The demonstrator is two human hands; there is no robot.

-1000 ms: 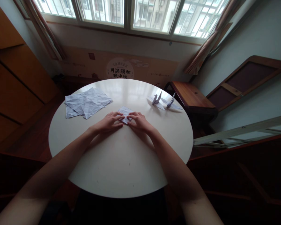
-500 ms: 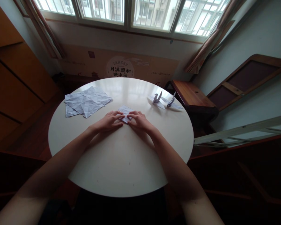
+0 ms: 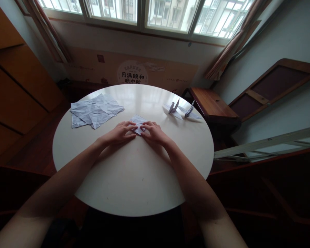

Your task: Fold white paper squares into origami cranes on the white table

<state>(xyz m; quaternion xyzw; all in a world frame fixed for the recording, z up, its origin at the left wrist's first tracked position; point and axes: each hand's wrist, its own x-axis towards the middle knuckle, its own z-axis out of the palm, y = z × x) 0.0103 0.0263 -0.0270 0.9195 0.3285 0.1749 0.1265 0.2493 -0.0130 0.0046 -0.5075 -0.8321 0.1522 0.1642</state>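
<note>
A small folded sheet of paper [image 3: 138, 120] lies on the white round table [image 3: 134, 179], one corner pointing away from me. My left hand [image 3: 122, 132] grips its left side, fingers curled and thumb at the near edge. On the right side my right hand [image 3: 153, 132] holds the same paper in a mirrored pose. The fingertips of both hands nearly meet over its middle and hide parts of the near half. Several creased sheets of paper [image 3: 98, 109] lie spread in an overlapping pile to the left. Two folded paper cranes, a nearer one [image 3: 173, 109] and another [image 3: 189, 112], stand at the right.
Beyond the table's right edge stands a wooden stool or side table [image 3: 212, 103]. Wooden cabinets [image 3: 12, 93] are at the left. A printed board [image 3: 93, 67] leans below the barred windows [image 3: 167, 15], with curtains [image 3: 224, 57] at the sides.
Both hands stay on the folded paper with almost no movement. The whole view has shifted very slightly.
</note>
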